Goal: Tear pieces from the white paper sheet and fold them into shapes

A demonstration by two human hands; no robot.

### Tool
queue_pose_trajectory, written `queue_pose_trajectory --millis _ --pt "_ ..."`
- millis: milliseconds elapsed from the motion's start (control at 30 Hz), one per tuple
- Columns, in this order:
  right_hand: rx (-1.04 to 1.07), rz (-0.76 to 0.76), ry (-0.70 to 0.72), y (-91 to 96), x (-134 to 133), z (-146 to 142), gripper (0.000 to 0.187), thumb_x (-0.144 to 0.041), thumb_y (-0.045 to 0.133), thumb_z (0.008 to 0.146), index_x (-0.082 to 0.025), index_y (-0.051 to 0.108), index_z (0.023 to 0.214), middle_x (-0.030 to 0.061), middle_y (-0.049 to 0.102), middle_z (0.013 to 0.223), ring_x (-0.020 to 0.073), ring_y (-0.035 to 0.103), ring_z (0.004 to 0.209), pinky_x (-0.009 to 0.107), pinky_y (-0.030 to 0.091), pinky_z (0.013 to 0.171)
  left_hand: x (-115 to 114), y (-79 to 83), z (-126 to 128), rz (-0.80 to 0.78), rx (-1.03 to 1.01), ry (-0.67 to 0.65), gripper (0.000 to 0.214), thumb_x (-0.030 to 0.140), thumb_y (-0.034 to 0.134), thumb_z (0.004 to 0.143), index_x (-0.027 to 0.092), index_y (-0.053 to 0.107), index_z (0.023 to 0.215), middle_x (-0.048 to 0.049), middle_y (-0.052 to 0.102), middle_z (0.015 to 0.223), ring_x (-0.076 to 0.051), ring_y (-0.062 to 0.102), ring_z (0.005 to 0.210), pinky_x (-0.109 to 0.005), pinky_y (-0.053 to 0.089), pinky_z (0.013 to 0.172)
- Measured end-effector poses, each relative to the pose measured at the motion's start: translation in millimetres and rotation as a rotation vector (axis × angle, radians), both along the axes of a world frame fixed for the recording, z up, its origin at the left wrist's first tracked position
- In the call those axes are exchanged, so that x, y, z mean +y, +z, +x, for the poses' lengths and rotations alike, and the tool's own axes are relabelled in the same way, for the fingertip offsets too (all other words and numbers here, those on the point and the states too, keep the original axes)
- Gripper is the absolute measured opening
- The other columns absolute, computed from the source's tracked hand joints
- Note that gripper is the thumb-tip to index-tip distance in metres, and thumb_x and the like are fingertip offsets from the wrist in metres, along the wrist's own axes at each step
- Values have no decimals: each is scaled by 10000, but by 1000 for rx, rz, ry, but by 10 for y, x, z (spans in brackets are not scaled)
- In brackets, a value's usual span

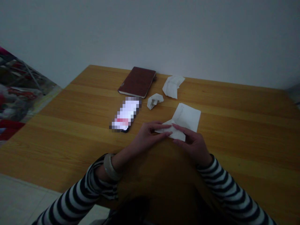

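Between my two hands is a partly folded sheet of white paper (178, 135), held just above the near middle of the table. My left hand (150, 132) grips its left side, thumb below and fingers on top. At the right, my right hand (193, 143) pinches the same piece, its index fingertip close to the left one. Just behind them lies a flat white sheet (187, 117) with faint creases; I cannot tell whether it is joined to the folded part. Beyond my left hand sits a small folded paper piece (155, 100).
A phone (126, 114) with a lit, blurred-out screen lies left of the papers. Behind it is a brown notebook (138, 82). A fanned stack of folded papers (172, 86) rests near the wall. The wooden table (239, 134) meets the wall at its far edge; clutter (18, 90) stands beyond its left side.
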State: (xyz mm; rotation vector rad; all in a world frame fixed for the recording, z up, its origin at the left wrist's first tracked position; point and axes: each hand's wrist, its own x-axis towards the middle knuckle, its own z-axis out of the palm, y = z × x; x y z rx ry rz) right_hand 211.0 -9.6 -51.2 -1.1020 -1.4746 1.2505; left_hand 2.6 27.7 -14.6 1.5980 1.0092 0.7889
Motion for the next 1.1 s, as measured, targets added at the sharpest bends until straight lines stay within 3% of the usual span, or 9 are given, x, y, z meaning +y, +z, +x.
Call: queue_pose_trajectory --millis 267,333,400,500,567,700,833,967,1100 --pt "-45 19 -72 -1 -20 -34 443 -308 735 800 -237 657 1230 88 676 1263 241 647 1146 484 504 1020 -18 -44 27 -14 4 8 308 371 679 851 188 740 1091 -99 726 1010 -172 661 833 -260 517 657" --pt "-67 22 -110 31 -25 -50 377 -311 709 817 -227 688 1184 80 714 1193 228 683 1062 435 553 940 -21 -66 32 -3 6 24 269 351 668 862 186 753 1056 -90 736 963 -165 658 812 -261 510 661" --pt "-137 29 -161 64 -30 -65 283 -316 672 841 -215 731 1099 68 763 1050 195 717 853 355 597 754 -23 -92 36 1 11 57 212 324 669 862 181 773 979 -76 751 896 -161 661 789 -271 509 684" --pt "-256 38 -242 88 -32 -75 206 -326 640 860 -204 772 962 18 747 704 111 553 471 240 455 445 -28 -116 47 -18 26 82 183 301 734 803 180 773 934 -68 768 901 -172 676 803 -291 516 730" --pt "-278 50 -283 85 -30 -75 187 -328 656 847 -206 772 930 -17 674 575 87 436 404 218 355 394 -32 -121 59 -27 15 85 243 291 777 756 178 758 970 -66 765 943 -175 673 814 -289 515 732" --pt "-249 72 -340 62 -29 -88 200 -308 614 874 -210 736 999 -13 658 644 95 458 459 220 376 427 -44 -137 89 -118 -106 131 250 319 729 802 133 719 968 -56 728 852 -134 624 698 -230 473 606" --pt "-276 81 -336 23 -27 -129 305 -333 664 836 -229 687 1122 22 691 804 150 597 623 285 514 565 -84 -162 127 -233 -147 99 409 362 689 838 142 607 1172 33 590 613 -85 498 511 -177 349 458" --pt "-168 17 -281 3 -26 -173 340 -341 699 810 -240 655 1133 63 718 1032 235 675 949 423 561 841 -126 -169 154 -206 -121 11 452 351 675 852 175 533 1243 0 636 764 -101 556 614 -184 403 516" --pt "76 -144 -101 84 -41 -178 378 -308 599 889 -233 536 1254 60 732 945 186 702 760 356 596 695 -117 -152 119 -245 -147 -44 487 377 580 920 199 420 1344 -23 663 812 -108 586 612 -187 409 503"
